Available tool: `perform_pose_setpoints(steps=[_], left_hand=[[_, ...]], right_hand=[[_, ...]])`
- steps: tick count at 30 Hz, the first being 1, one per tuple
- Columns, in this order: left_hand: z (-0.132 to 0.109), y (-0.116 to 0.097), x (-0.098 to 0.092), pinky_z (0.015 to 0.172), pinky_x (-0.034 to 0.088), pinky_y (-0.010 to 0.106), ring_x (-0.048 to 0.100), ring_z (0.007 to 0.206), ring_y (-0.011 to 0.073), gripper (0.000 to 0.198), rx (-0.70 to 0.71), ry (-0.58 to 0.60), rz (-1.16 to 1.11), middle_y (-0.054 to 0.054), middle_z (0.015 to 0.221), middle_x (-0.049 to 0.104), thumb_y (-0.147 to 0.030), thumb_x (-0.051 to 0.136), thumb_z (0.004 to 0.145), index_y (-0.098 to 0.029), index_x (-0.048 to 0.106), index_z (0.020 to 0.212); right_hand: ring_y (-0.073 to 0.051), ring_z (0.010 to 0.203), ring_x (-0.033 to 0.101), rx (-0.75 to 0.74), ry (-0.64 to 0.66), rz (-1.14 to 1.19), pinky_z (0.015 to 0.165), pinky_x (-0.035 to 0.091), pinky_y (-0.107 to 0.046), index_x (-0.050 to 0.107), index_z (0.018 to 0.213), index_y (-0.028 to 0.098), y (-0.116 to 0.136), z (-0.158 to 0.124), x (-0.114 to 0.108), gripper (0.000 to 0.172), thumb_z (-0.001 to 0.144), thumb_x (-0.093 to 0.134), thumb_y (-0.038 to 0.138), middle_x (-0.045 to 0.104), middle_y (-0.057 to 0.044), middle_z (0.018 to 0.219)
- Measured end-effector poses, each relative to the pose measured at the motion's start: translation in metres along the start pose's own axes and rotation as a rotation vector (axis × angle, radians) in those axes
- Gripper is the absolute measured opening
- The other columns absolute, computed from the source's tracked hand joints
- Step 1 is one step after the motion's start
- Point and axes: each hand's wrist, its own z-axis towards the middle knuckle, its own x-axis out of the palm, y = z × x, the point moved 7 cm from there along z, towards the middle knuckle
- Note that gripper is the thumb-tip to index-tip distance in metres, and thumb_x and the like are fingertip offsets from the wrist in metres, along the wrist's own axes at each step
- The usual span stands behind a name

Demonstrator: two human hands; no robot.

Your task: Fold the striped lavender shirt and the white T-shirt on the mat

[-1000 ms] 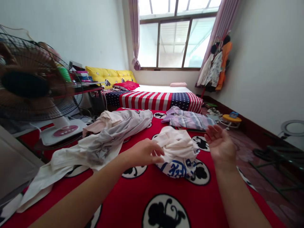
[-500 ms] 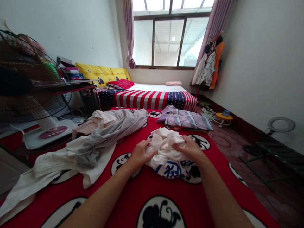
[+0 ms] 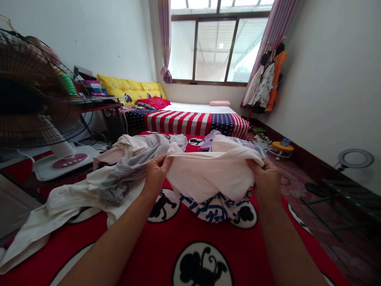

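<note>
Stretched between my hands is a white garment, its upper edge pulled nearly straight and its lower part hanging in folds. Blue lettering shows on its lower part, which rests on the red blanket. My left hand pinches the left end of that edge, and my right hand grips the right end. Beyond the garment, partly hidden by it, lies a folded lilac and grey checked shirt. Left of my left hand, grey and white clothes are heaped loosely.
A large fan stands close on the left. Behind the blanket is a bed with a stars-and-stripes cover. To the right are a small yellow stool, a ring light and a green metal frame.
My hands have moved apart and up, spreading the white garment from a bunched heap into a taut edge. It now covers part of the checked shirt. The view has shifted slightly.
</note>
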Motion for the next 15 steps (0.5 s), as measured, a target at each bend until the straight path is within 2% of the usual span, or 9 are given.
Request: perform_pose_setpoints(steps=[5, 8, 10, 12, 15], left_hand=[[0.000, -0.016, -0.006, 0.062, 0.047, 0.021, 0.061, 0.074, 0.0150, 0.032, 0.070, -0.105, -0.053, 0.005, 0.087, 0.069, -0.042, 0.066, 0.077, -0.014, 0.070, 0.091], [0.004, -0.013, -0.009, 0.072, 0.050, 0.025, 0.063, 0.086, 0.0180, 0.029, 0.088, -0.124, 0.020, 0.006, 0.098, 0.068, -0.039, 0.065, 0.077, -0.016, 0.067, 0.094], [0.004, -0.006, 0.000, 0.079, 0.051, 0.030, 0.063, 0.093, 0.0214, 0.035, 0.037, 0.003, 0.088, 0.009, 0.105, 0.068, -0.040, 0.066, 0.076, -0.015, 0.066, 0.100], [-0.003, 0.000, 0.019, 0.087, 0.050, 0.036, 0.061, 0.106, 0.0259, 0.047, 0.005, 0.213, 0.152, 0.012, 0.117, 0.064, -0.042, 0.068, 0.075, -0.015, 0.063, 0.113], [-0.025, 0.002, 0.048, 0.104, 0.040, 0.045, 0.043, 0.131, 0.0316, 0.081, 0.076, 0.511, 0.288, 0.012, 0.144, 0.046, -0.041, 0.079, 0.065, -0.023, 0.047, 0.137]], right_hand=[[-0.010, 0.065, 0.058, -0.172, -0.117, 0.333, 0.058, 0.049, -0.020, 0.063, 0.084, 0.016, 0.033, -0.012, 0.007, 0.026, 0.061, 0.074, 0.018, 0.063, 0.003, 0.076], [-0.012, 0.080, 0.064, -0.290, -0.073, 0.462, 0.076, 0.054, -0.025, 0.063, 0.086, 0.016, 0.055, -0.021, 0.012, 0.021, 0.067, 0.069, 0.013, 0.065, 0.001, 0.086], [-0.014, 0.092, 0.065, -0.331, -0.012, 0.512, 0.087, 0.053, -0.030, 0.064, 0.090, 0.016, 0.066, -0.026, 0.017, 0.021, 0.071, 0.066, 0.010, 0.067, -0.002, 0.095], [-0.015, 0.099, 0.064, -0.354, 0.017, 0.546, 0.092, 0.051, -0.032, 0.065, 0.096, 0.017, 0.074, -0.030, 0.020, 0.026, 0.072, 0.064, 0.006, 0.068, -0.003, 0.103], [-0.014, 0.101, 0.064, -0.362, 0.046, 0.594, 0.097, 0.050, -0.033, 0.066, 0.101, 0.017, 0.086, -0.035, 0.024, 0.031, 0.074, 0.059, 0.002, 0.068, -0.002, 0.107]])
